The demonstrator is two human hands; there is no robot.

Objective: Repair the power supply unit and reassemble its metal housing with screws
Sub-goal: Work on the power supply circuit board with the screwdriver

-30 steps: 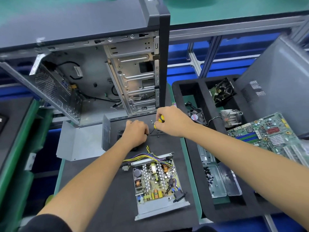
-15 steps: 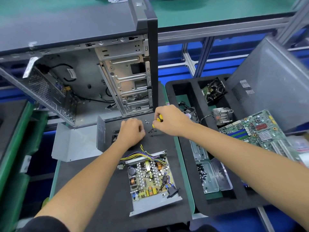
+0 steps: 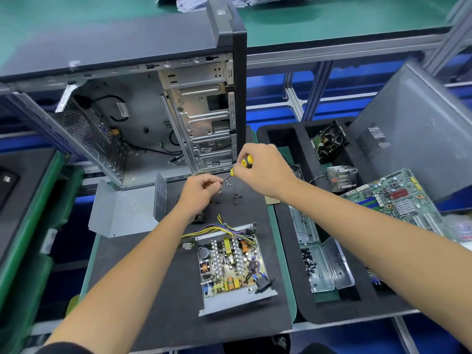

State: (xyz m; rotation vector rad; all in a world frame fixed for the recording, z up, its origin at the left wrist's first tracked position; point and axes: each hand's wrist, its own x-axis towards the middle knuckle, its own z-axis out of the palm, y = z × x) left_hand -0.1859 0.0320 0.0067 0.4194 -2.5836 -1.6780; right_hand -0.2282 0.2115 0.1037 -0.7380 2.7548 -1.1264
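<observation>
The open power supply unit lies on the black mat, its circuit board bare and coloured wires fanning from its far end. Its grey metal cover stands to the left. My right hand grips a yellow-and-black screwdriver, tip pointing down-left toward my left hand. My left hand has its fingers curled at the tip, pinching something small that I cannot make out. Several loose screws lie on the mat just beyond the hands.
An open PC case stands behind the mat. To the right a black foam tray holds a fan, a heatsink, a motherboard and a metal tin with screws. A grey side panel leans at the far right.
Both hands have lifted slightly and drawn together above the loose screws. The screwdriver tip now meets my left fingertips. The camera has tilted, shifting the scene.
</observation>
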